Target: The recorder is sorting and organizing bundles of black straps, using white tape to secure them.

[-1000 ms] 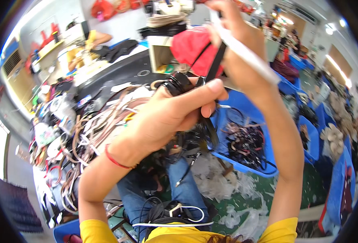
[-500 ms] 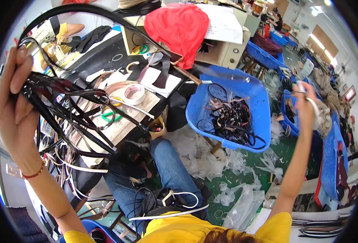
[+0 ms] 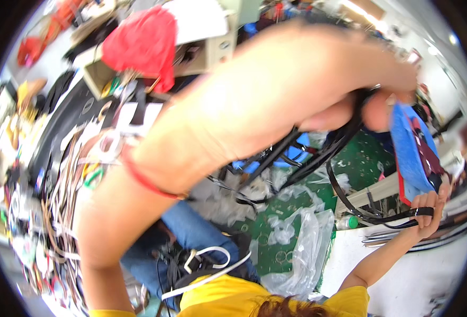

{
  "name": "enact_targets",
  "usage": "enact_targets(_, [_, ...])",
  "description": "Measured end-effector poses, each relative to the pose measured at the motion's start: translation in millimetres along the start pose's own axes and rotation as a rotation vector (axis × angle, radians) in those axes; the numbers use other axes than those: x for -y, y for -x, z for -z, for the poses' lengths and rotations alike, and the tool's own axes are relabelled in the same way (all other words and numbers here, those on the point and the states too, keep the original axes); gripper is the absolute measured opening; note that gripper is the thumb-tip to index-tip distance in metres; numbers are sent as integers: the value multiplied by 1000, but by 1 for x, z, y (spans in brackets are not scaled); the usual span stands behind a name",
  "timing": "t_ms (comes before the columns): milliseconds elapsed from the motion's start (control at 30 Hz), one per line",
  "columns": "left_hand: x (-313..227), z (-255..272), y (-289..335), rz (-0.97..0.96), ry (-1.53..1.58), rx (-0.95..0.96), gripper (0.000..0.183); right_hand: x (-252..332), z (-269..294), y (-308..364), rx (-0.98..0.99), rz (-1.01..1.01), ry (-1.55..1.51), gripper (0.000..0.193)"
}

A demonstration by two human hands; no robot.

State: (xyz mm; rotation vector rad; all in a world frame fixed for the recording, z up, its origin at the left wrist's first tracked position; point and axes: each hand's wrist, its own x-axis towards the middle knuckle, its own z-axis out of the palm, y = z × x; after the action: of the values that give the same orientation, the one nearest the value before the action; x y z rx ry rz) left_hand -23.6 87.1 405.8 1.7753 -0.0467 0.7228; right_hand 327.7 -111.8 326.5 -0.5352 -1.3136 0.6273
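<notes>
Green floor. L hand clutches blk straps, R hand grips one. Prob. light, bendy; hold nr ends.

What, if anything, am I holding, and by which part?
Your left hand holds a bundle of black strips by its upper part, the rest hanging below. Your right hand holds one black strip near what looks like its end.

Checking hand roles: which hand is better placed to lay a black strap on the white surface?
Right, probably: the right hand holds a black strap near the white surface; the left hand, holding a strap bundle, is farther.
</notes>
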Motion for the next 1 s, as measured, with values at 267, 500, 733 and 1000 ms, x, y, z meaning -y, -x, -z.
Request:
enact_targets(267, [187,-68,27,789,-794,431,66,-74,-92,22,-447,-507,485,28])
enact_targets(500, [177,-81,138,679,491,-442,38,-213,-191,45,-201,-372,377,30])
enact_targets(733, [123,-31,280,893,-425,-518,15,-292,-221,112,-196,-537,520,30])
enact_targets(1000, [203,-44,356,772,-519,-779,14,-346,-225,138,0,-937,646,28])
